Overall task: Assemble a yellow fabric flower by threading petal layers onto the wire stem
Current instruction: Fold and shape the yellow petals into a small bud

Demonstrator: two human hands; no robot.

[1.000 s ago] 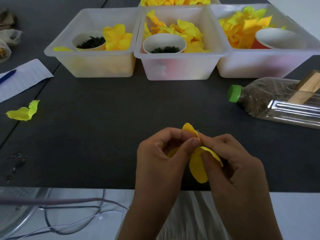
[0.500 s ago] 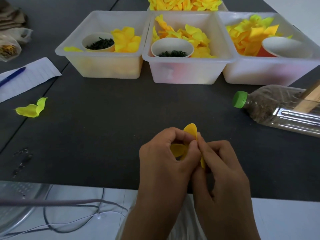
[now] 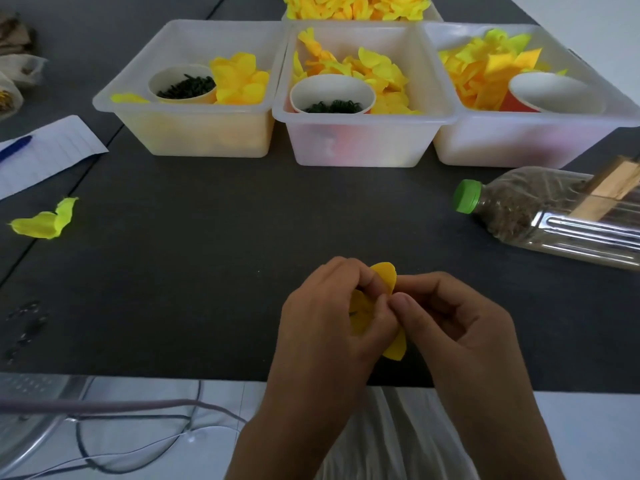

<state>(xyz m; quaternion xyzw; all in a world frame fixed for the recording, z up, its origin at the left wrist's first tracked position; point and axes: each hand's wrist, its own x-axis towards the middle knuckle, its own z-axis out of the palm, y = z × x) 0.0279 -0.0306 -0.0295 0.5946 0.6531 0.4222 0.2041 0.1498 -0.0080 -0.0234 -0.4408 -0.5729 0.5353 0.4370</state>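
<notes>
**Inspector:** State the item under work and its position.

**Me:** One yellow petal layer (image 3: 384,277), held above the near edge of the dark worktop (image 3: 207,271), pinched between my two hands. One lobe stands up past my fingertips toward the bins, another hangs out below my thumbs, so its visible span runs away from me and back. A thin dark line shows at the layer's centre, just left of my thumbs. I judge it to be the wire stem (image 3: 353,312), but it is too small to confirm.

**Inspector:** Grip state?

**Me:** My left hand (image 3: 322,327) is curled round the layer from the left, thumb pressing it. My right hand (image 3: 460,327) pinches the same layer from the right, thumb tip touching the left thumb. Both grips are narrow and on the fabric. Neither hand is nearer than the other.

**Inspector:** What does the next move depend on?

**Me:** In my judgement, on lining the layer's centre hole up with that dark tip, which lies on the left hand's side of the pinch.

**Inspector:** Count the surroundings.

**Me:** Three clear bins in a row at the far side: left bin (image 3: 180,109), middle bin (image 3: 360,133) and right bin (image 3: 533,133), each holding yellow petals and one paper cup. Two cups show dark pieces; the third cup's contents are hidden. A fourth container of yellow flowers (image 3: 356,6) sits behind. One loose petal (image 3: 45,221) lies far left, one green-capped bottle (image 3: 554,216) on its side to the right, one lined sheet (image 3: 52,150) with one blue pen (image 3: 15,147).
</notes>
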